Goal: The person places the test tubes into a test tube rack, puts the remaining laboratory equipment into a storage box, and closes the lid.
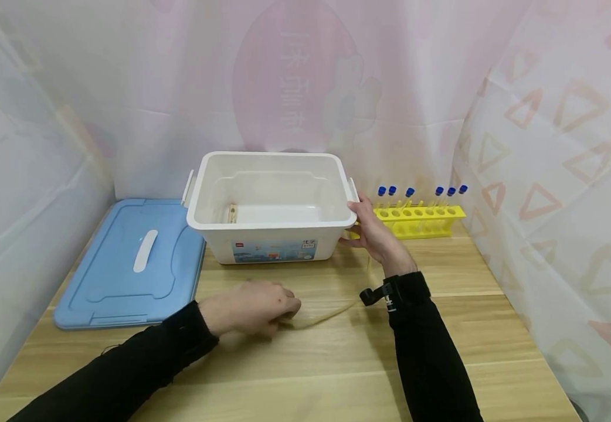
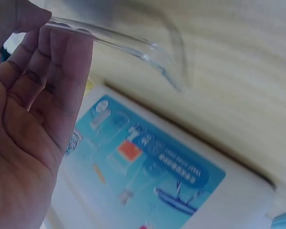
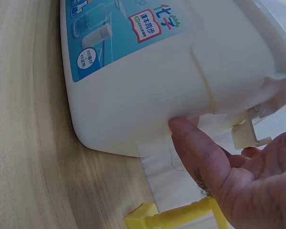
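My left hand (image 1: pixel 253 308) is low over the front of the table, thumb and fingers pinching a clear bent glass tube (image 2: pixel 119 40). In the left wrist view the tube sticks out past the fingertips and angles down at its end. From under that hand, a thin tan tube (image 1: pixel 332 315) curves across to the right wrist in the head view. At the right end of a white storage box (image 1: pixel 271 225), my right hand (image 1: pixel 374 231) holds the side by the rim and handle (image 3: pixel 250 131), a fingertip against the wall. Its other fingers are partly hidden.
Left of the box lies a blue lid (image 1: pixel 121 269) bearing a white strip (image 1: pixel 145 251). A yellow test tube rack (image 1: pixel 416 221) with several blue-capped tubes stands behind the right hand. Inside the box is a small pale piece (image 1: pixel 233 213). Patterned curtains (image 1: pixel 179 88) close the back and sides.
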Demonstrator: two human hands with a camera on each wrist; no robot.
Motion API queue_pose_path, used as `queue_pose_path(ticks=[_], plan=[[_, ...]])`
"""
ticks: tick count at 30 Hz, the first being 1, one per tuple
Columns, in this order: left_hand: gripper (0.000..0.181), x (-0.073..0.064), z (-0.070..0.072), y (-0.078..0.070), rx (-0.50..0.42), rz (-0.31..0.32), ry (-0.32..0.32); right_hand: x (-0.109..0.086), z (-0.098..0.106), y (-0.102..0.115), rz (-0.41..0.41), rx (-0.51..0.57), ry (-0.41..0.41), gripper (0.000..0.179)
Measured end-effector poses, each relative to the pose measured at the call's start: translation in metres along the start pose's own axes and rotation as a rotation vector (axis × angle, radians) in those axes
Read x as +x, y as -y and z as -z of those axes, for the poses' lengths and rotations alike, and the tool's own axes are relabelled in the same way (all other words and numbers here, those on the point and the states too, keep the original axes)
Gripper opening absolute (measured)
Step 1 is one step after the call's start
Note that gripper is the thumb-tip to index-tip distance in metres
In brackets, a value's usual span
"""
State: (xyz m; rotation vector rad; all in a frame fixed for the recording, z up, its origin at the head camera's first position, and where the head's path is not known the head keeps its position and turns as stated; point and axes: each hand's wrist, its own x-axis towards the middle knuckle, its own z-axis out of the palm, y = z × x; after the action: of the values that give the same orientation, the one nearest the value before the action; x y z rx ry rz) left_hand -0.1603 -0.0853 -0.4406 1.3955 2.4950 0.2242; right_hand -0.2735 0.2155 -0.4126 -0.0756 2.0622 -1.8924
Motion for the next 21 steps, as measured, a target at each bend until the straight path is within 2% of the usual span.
queue_pose_path(ticks=[6,13,21], plan=[[0.025,-0.008,0.013,0.005,0.019,-0.035,-0.084,-0.001,-0.001,0.001,-0.002,0.001,0.000,0.087],[0.029,-0.019,0.031,0.008,0.005,-0.078,-0.163,0.000,-0.001,0.000,-0.003,0.004,-0.002,0.087],[0.029,-0.029,0.052,0.007,-0.006,-0.091,-0.268,0.001,0.000,-0.001,-0.002,0.006,-0.003,0.087]])
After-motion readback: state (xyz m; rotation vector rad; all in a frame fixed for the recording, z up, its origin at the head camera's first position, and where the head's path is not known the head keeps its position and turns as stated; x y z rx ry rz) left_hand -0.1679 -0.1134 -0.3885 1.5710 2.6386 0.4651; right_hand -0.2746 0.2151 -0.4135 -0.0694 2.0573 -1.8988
